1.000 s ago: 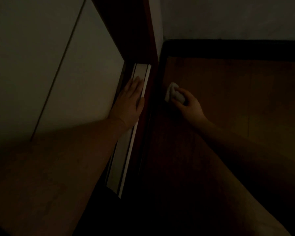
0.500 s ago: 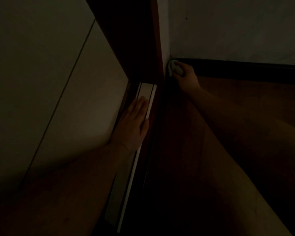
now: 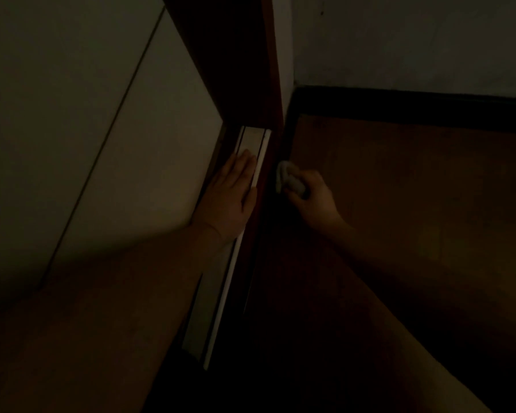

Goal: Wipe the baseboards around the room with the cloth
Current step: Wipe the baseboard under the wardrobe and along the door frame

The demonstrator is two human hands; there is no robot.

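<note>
We see a dim corner where a pale sliding-door track (image 3: 252, 174) runs beside a dark baseboard (image 3: 414, 107) and a wooden floor (image 3: 414, 189). Our right hand (image 3: 313, 198) holds a small white cloth (image 3: 288, 180), bunched up, with its fingers curled round it; the cloth sits low against the dark upright strip just beside the track, near the floor. Our left hand (image 3: 231, 198) lies flat on the track, fingers straight and holding nothing, apparently as a brace.

We judge the cloth to be light, soft and limp: it will fold and slip out of shape under pressure, so it is best taken as a wad, with most of it tucked into the palm and a pad of fabric left proud of the fingertips. Held that way it should follow the baseboard's top edge and face without the knuckles scraping. It carries no stiffness of its own, so the push must come from the fingers behind it. The light is too poor for us to tell whether the cloth is damp or how dusty the baseboard is.
</note>
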